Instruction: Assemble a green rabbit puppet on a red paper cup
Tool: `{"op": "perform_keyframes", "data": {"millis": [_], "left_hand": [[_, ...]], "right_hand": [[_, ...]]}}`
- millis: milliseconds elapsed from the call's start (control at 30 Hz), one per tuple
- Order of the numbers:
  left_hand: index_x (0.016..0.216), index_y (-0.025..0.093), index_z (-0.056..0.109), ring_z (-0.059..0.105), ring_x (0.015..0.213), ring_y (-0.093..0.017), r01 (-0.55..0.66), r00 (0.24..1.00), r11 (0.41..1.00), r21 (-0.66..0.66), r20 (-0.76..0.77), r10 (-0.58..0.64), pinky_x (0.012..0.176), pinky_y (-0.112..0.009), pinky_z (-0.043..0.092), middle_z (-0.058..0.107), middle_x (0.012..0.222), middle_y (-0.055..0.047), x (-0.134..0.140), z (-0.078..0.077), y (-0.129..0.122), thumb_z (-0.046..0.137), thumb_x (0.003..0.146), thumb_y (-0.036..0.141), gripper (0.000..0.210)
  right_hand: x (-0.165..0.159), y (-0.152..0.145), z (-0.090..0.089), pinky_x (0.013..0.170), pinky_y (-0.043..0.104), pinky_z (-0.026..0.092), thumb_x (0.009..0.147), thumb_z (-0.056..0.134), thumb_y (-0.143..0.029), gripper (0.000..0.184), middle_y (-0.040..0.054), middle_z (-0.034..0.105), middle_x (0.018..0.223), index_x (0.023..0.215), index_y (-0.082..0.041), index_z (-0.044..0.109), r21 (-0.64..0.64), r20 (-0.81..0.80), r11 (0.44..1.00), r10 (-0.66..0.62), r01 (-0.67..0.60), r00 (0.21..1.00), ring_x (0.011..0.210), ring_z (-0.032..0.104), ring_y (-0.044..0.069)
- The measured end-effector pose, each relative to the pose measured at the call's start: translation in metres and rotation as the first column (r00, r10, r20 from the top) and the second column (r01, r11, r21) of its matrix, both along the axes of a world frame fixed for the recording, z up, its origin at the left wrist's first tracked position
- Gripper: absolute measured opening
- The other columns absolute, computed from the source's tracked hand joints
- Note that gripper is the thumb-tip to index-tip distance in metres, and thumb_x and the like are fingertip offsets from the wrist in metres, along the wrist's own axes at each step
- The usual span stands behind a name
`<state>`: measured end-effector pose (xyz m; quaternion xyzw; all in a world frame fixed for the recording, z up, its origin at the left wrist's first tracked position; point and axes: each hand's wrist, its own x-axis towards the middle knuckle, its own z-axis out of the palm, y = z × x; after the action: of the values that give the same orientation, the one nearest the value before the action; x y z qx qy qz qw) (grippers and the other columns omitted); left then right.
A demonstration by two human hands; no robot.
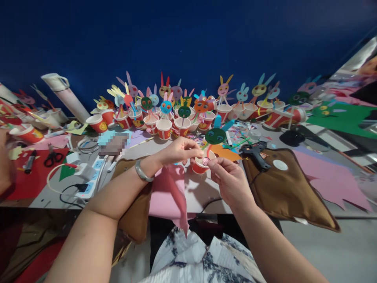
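A red and white paper cup (200,169) stands on the table in front of me. Out of it rises a dark green round paper face (215,136) with blue ears, on a red strip. My left hand (187,151) is closed at the cup's left rim, thumb and fingers pinched over it beside a thin green strip. Between the thumb and fingertips of my right hand (226,173) is a small pink disc (205,161) with a dark edge, held in front of the cup's rim. Pink paper (167,192) lies under my left wrist.
Several finished paper-cup figures (163,129) line the blue wall. To the right, a black glue gun (257,155) rests on a brown cushion (282,188). A power strip (91,181) with cables, black scissors (53,157) and red paper (17,184) lie left.
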<state>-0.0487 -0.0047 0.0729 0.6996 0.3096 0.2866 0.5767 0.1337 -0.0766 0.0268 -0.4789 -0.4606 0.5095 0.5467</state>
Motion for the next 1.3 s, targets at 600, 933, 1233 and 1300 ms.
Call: {"op": "perform_keyframes", "data": {"millis": [600,933,1233,1300], "left_hand": [[0.073,0.011,0.066,0.053,0.048,-0.005,0.208,0.978,0.950,-0.232,0.050,-0.201,0.047,-0.017,0.041,0.060,0.058,0.002,-0.001,0.017,-0.015,0.071,0.078,0.025,0.016],[0.070,0.011,0.065,0.052,0.051,-0.005,0.119,0.993,0.974,-0.191,0.017,-0.118,0.048,-0.015,0.039,0.058,0.057,0.002,-0.002,0.010,-0.011,0.069,0.075,0.023,0.013],[0.071,0.011,0.066,0.053,0.052,-0.006,0.057,0.998,0.981,-0.186,-0.016,-0.061,0.048,-0.017,0.039,0.061,0.060,0.000,-0.001,0.003,-0.006,0.066,0.074,0.022,0.011],[0.071,0.012,0.065,0.054,0.052,-0.007,0.051,0.998,0.982,-0.183,-0.033,-0.058,0.047,-0.017,0.038,0.062,0.061,-0.001,-0.001,0.002,-0.005,0.066,0.073,0.023,0.012]], "right_hand": [[0.025,-0.013,0.001,0.054,0.027,0.042,0.083,0.071,-0.005,0.032,0.0001,0.066,0.067,0.111,-0.018,0.064,0.821,0.484,0.229,-0.766,-0.523,0.423,0.055,0.054,0.012],[0.064,0.001,-0.007,0.073,0.030,0.050,0.092,0.062,-0.029,0.020,0.0087,0.072,0.091,0.108,-0.019,0.068,0.769,0.639,0.605,-0.727,-0.204,0.250,0.081,0.067,0.020],[0.151,0.052,0.003,0.088,0.044,0.043,0.091,0.057,-0.042,0.040,0.0244,0.064,0.115,0.113,-0.010,0.067,0.038,0.986,0.957,0.011,0.288,-0.169,0.111,0.057,0.039],[0.148,0.054,0.003,0.085,0.041,0.044,0.090,0.057,-0.036,0.036,0.0248,0.063,0.115,0.112,-0.009,0.066,0.013,0.981,0.963,0.039,0.269,-0.189,0.109,0.060,0.037]]}}
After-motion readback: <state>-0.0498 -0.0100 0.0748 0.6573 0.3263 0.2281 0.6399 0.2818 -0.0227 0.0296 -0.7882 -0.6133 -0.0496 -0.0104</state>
